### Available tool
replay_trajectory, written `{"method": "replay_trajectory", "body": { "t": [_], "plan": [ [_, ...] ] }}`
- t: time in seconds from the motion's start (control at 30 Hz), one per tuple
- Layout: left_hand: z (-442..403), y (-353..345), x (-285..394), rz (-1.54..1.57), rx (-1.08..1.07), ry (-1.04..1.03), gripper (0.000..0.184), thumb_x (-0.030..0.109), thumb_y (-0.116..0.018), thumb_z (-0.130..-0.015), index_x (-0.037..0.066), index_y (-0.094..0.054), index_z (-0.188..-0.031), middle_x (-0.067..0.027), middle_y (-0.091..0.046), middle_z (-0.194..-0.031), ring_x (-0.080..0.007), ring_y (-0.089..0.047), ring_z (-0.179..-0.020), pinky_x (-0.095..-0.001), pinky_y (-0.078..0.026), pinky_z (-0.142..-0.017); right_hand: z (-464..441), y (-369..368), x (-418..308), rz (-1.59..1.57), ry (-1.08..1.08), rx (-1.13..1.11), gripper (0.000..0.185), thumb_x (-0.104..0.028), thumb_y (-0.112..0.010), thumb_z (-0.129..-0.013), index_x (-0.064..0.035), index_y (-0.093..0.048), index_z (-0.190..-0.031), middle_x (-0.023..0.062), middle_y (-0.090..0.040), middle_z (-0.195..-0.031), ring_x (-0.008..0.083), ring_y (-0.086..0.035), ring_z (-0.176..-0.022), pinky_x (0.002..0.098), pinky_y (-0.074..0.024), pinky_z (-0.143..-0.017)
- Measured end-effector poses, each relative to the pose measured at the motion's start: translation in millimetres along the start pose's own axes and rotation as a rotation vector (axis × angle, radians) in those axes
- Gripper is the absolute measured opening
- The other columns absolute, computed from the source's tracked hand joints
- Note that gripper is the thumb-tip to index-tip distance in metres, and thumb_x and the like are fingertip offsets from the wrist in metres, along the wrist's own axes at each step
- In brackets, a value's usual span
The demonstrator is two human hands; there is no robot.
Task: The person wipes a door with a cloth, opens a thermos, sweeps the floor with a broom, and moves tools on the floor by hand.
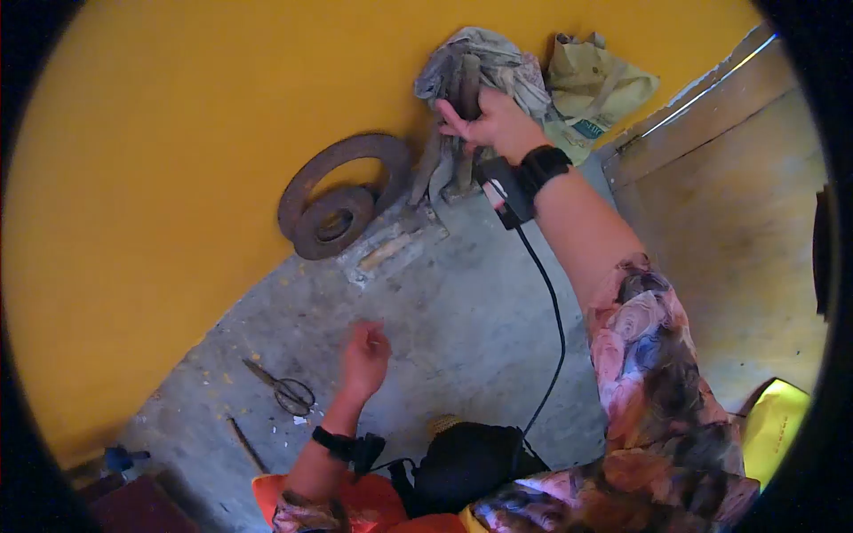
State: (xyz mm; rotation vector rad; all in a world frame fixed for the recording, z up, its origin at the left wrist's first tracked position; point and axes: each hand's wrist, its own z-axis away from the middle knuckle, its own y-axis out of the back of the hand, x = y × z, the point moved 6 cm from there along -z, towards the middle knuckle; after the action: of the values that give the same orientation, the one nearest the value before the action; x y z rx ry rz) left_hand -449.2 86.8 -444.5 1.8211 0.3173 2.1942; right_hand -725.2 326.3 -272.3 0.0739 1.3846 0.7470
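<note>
My right hand (484, 124) reaches to the wall beside a dark, upright, worn object (468, 84) in front of a crumpled grey cloth (520, 84). Its visible fingers are spread; some of the hand is hidden, and no firm hold shows. A black strap and a small cabled device (506, 194) sit at that wrist. Lower down, my left hand (366, 357) hovers over the grey floor (444, 311), its fingers bent and blurred, so whether it is closed cannot be made out. Scissors (289, 393) lie on the floor to its lower left.
Two rusty rings (391, 164) lean against the yellow wall (178, 133), with a trowel-like tool (386, 253) near them. A pale bag (595, 84) stands right of the cloth. A thin stick (245, 444) and a yellow packet (775, 431) lie lower down.
</note>
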Motion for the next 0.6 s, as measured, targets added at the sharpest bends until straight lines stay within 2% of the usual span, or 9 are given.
{"method": "replay_trajectory", "body": {
  "t": [0.07, 0.13, 0.17, 0.23, 0.27, 0.33, 0.4, 0.47, 0.6],
  "plan": [
    [9, 1, 1, 0.038, -0.052, 0.151, 0.026, -0.001, -0.053, -0.073, 0.005, -0.05, -0.098, -0.0053, -0.055, -0.074, -0.013, -0.054, -0.063, -0.0253, -0.042, -0.054, -20, 8, 15, -0.026, 0.035, 0.093, 0.034, -0.016, -0.031, -0.091, -0.0017, -0.034, -0.122, 0.0162, -0.042, -0.118, 0.0358, -0.051, -0.099, 0.0349, -0.0507, -0.07],
    [16, 8, 5, 0.114, -0.064, 0.172, 0.025, -0.001, -0.052, -0.073, 0.005, -0.05, -0.098, -0.0049, -0.055, -0.073, -0.013, -0.054, -0.063, -0.0255, -0.043, -0.055, -31, -3, 30, -1.219, -0.412, 0.229, 0.042, -0.029, -0.035, -0.09, -0.0024, -0.033, -0.122, 0.0162, -0.042, -0.119, 0.0337, -0.055, -0.094, 0.0354, -0.0509, -0.07],
    [21, 12, 7, 0.191, -0.081, 0.19, 0.025, -0.001, -0.052, -0.074, 0.005, -0.05, -0.098, -0.0045, -0.055, -0.072, -0.0131, -0.054, -0.064, -0.0257, -0.043, -0.056, -28, -9, 31, -1.221, -0.411, 0.222, 0.042, -0.029, -0.035, -0.09, -0.0024, -0.033, -0.122, 0.0162, -0.042, -0.119, 0.0337, -0.055, -0.094, 0.0354, -0.0509, -0.07],
    [26, 22, 9, 0.156, -0.058, 0.191, 0.024, 0.0, -0.051, -0.075, 0.004, -0.05, -0.099, -0.0046, -0.055, -0.072, -0.0131, -0.054, -0.064, -0.0257, -0.044, -0.057, -16, -17, 31, -1.035, -0.275, 0.219, 0.053, -0.039, -0.041, -0.086, -0.0027, -0.031, -0.124, 0.0166, -0.041, -0.12, 0.0352, -0.055, -0.09, 0.0369, -0.0511, -0.071],
    [28, 27, 10, 0.124, -0.044, 0.192, 0.024, 0.001, -0.05, -0.076, 0.004, -0.05, -0.099, -0.0047, -0.055, -0.072, -0.013, -0.054, -0.065, -0.0257, -0.044, -0.059, -9, -21, 32, -1.033, -0.27, 0.216, 0.053, -0.039, -0.041, -0.086, -0.0027, -0.031, -0.124, 0.0166, -0.041, -0.12, 0.0352, -0.055, -0.09, 0.0369, -0.0511, -0.071],
    [33, 40, 14, 0.101, -0.076, 0.203, 0.024, 0.0, -0.05, -0.076, 0.003, -0.049, -0.099, -0.0044, -0.055, -0.073, -0.0127, -0.053, -0.065, -0.0256, -0.044, -0.06, 8, -20, 40, -0.604, -0.43, 0.289, 0.045, -0.036, -0.042, -0.087, -0.006, -0.034, -0.12, 0.0146, -0.05, -0.104, 0.0354, -0.055, -0.086, 0.0436, -0.0523, -0.063],
    [38, 49, 11, 0.076, -0.122, 0.228, 0.024, 0.0, -0.049, -0.076, 0.003, -0.049, -0.1, -0.004, -0.054, -0.073, -0.0123, -0.053, -0.066, -0.0256, -0.044, -0.062, 8, -24, 47, -0.565, -0.282, 0.309, 0.053, -0.036, -0.049, -0.082, -0.0041, -0.033, -0.121, 0.0192, -0.052, -0.101, 0.0355, -0.054, -0.093, 0.0443, -0.0499, -0.07],
    [42, 57, 7, 0.219, -0.09, 0.287, 0.023, 0.0, -0.048, -0.076, 0.003, -0.049, -0.099, -0.0033, -0.053, -0.073, -0.0122, -0.052, -0.065, -0.0254, -0.044, -0.063, 23, -26, 24, 0.317, 0.053, 0.431, 0.06, -0.033, -0.055, -0.077, -0.0009, -0.031, -0.121, 0.0247, -0.052, -0.098, 0.0373, -0.054, -0.091, 0.043, -0.0465, -0.075],
    [39, 64, 22, 0.147, -0.079, 0.343, 0.023, -0.001, -0.048, -0.076, 0.003, -0.049, -0.099, -0.0028, -0.053, -0.073, -0.0121, -0.052, -0.066, -0.0254, -0.044, -0.063, 14, -32, 36, 0.48, -0.031, 0.696, 0.051, -0.028, -0.056, -0.076, 0.0024, -0.036, -0.112, 0.0275, -0.055, -0.093, 0.0411, -0.053, -0.087, 0.0477, -0.0432, -0.075]
  ]
}}
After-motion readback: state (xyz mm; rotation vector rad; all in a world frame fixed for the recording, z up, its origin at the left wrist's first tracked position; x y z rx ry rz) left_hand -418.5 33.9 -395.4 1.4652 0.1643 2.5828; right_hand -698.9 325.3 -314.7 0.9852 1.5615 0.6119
